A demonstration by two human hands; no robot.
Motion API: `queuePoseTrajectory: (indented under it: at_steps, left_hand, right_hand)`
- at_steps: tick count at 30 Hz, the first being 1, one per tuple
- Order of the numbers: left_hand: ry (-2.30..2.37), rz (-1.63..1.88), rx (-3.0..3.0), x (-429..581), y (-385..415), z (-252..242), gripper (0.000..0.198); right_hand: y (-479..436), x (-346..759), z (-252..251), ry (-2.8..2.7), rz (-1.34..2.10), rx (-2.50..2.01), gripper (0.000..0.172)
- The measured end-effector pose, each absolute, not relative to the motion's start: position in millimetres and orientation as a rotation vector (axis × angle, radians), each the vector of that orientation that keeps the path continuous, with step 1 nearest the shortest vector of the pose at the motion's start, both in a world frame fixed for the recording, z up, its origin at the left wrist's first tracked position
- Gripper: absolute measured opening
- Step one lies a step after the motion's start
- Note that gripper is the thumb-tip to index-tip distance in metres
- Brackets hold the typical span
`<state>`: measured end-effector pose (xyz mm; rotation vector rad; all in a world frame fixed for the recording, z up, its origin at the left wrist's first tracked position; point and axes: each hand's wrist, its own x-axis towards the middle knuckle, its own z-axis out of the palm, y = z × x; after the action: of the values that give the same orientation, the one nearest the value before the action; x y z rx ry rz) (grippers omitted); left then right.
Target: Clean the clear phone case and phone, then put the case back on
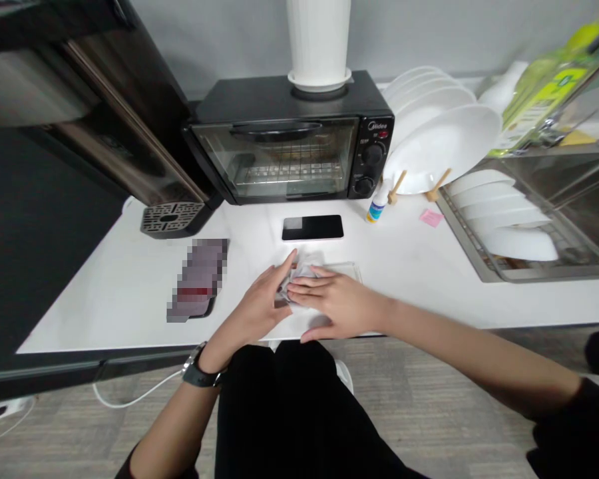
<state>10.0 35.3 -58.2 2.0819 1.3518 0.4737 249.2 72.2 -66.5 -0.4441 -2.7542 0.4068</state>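
Observation:
A crumpled whitish sheet [307,266], thin like tissue or film, lies on the counter between my hands. My right hand [337,303] rests over it, fingers stretched across its top and thumb apart. On its left side, my left hand [264,299] curves around the edge with thumb and fingers spread. Whether anything lies inside the sheet is hidden. A flat clear rectangular piece [349,269] shows partly from behind my right hand. Just beyond my hands lies a phone [313,227] with a dark screen.
A second phone-like object [199,279], blurred out, lies at left near the drinks machine's drip tray [172,218]. Behind stand a toaster oven [289,146], a small bottle [378,203] and racked plates [444,133]. Bowls [509,213] sit in a rack at right, past a pink note [431,217].

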Motion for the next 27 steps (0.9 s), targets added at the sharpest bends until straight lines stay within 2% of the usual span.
queuePoseTrajectory:
  at_steps: [3,6,10,12,15,18,21,24,27]
  left_hand:
    - [1.360,0.511,2.089,9,34,-63,0.102]
    - [1.359,0.546,2.100,10,32,-64,0.100]
    - [1.368,0.544,2.103,10,31,-62,0.099]
    - [1.350,0.539,2.109,10,33,-61,0.100]
    - [1.333,0.537,2.116,9,35,-61,0.103]
    - [1.345,0.550,2.108,8,36,-63,0.102]
    - [1.373,0.557,2.090,7,34,-66,0.101]
    - [1.356,0.560,2.116,7,32,-67,0.100]
    - [1.325,0.554,2.144,8,31,-65,0.101]
  right_hand:
    - [62,252,-61,-2.766,0.467,-0.446,0.072]
    - [58,285,-55,-2.753,0.474,-0.524,0.058]
    - [56,334,-52,-2.740,0.325,-0.672,0.042]
    - [58,345,-55,-2.741,0.234,-0.728,0.044]
    - [61,331,-62,-2.736,0.168,-0.758,0.057]
    - [62,289,-69,-2.690,0.207,-0.732,0.070]
    - [54,250,-72,-2.663,0.277,-0.673,0.074]
    - [42,243,-73,-2.638,0.368,-0.645,0.072]
    - [34,271,-71,-2.612,0.440,-0.695,0.056]
